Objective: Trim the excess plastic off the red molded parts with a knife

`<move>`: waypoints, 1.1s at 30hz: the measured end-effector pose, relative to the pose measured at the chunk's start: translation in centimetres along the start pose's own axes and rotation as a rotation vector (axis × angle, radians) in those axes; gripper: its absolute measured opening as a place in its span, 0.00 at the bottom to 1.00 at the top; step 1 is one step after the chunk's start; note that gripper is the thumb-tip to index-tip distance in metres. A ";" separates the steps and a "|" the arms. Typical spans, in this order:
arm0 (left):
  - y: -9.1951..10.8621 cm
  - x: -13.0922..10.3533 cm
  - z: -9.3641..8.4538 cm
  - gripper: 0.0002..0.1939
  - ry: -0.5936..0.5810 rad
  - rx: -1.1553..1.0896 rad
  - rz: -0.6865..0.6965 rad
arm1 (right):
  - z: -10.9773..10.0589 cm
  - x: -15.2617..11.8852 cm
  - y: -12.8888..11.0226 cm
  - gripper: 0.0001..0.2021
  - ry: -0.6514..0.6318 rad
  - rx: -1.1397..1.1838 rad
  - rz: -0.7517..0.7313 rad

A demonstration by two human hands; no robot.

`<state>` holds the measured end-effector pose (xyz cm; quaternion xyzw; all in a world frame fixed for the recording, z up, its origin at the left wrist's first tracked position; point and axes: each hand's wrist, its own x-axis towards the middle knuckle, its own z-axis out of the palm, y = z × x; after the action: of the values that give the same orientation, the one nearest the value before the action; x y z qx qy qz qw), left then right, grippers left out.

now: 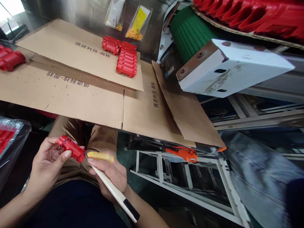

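Over my lap, my left hand (48,160) pinches a red plastic housing (72,149) between thumb and fingers, its ribbed, hollow side facing up. My right hand (110,174) is closed around a hand tool (114,190) with a long cream handle and a black end. The tool's thin, dark tip meets the right end of the housing; its exact shape is too small to make out. A yellow finger cot (101,156) covers one finger of my right hand. More red housings (127,60) stand in rows on the cardboard sheet (78,47) beyond.
Flattened cardboard (95,104) covers the table. Two plastic bags (139,23) with yellow pieces lie behind it. At right are a green conveyor belt (192,30), a box of red parts (249,15), an orange air gun (182,154) and another person's denim-covered leg (258,177).
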<state>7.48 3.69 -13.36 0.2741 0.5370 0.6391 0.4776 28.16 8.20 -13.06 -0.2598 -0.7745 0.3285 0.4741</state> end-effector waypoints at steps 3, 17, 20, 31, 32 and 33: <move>-0.1 -0.1 0.0 0.15 0.004 0.027 0.011 | -0.2 0.1 0.1 0.15 -0.030 0.010 0.043; -0.3 0.0 0.3 0.12 -0.033 -0.032 -0.077 | 0.6 -1.1 -0.5 0.13 -0.134 0.109 0.037; -0.4 -0.3 0.1 0.10 -0.095 0.007 -0.062 | 0.9 0.0 -0.1 0.13 0.010 0.096 0.076; -0.2 -0.5 0.7 0.07 -0.159 0.093 0.050 | 2.3 1.4 0.4 0.10 0.104 0.055 -0.045; -0.2 -0.5 0.7 0.07 -0.161 0.093 0.054 | 2.3 1.4 0.4 0.10 0.105 0.057 -0.046; -0.2 -0.5 0.7 0.07 -0.164 0.094 0.054 | 2.3 1.4 0.4 0.10 0.106 0.055 -0.045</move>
<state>8.32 3.55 -13.29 0.3619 0.5179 0.6014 0.4891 25.53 8.91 -13.36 -0.2462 -0.7446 0.3246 0.5288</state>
